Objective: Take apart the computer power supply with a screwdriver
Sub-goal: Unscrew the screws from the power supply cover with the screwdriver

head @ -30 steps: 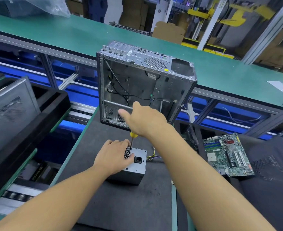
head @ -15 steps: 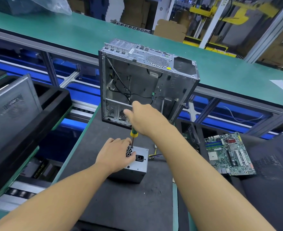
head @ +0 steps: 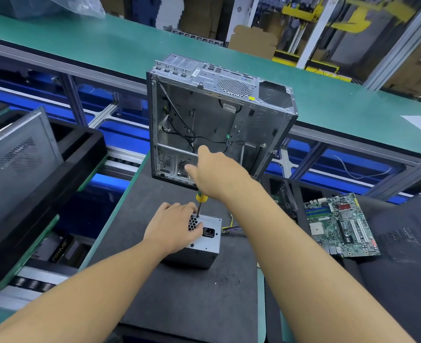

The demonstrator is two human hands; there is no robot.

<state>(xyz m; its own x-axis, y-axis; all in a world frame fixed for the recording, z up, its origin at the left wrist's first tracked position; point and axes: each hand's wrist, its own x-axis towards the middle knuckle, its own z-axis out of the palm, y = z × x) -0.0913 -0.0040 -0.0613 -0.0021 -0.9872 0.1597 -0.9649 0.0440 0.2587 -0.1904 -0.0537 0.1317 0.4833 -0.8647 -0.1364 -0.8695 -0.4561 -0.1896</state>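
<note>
The job looked barely begun: the power supply [head: 208,245] stood whole on the surface [head: 179,305] under the left hand [head: 172,229] gripping its top, while the right hand [head: 219,174] just above clasped the screwdriver [head: 201,198], tip at an edge screw.

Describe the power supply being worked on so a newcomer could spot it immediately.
Start at the tall, open bare-metal computer case standing on the dark grey mat. Just nearer the camera sits a small grey metal box, the power supply, under the left hand. It alone shows a black power socket, with the yellow-handled screwdriver tip-down on top.
</note>
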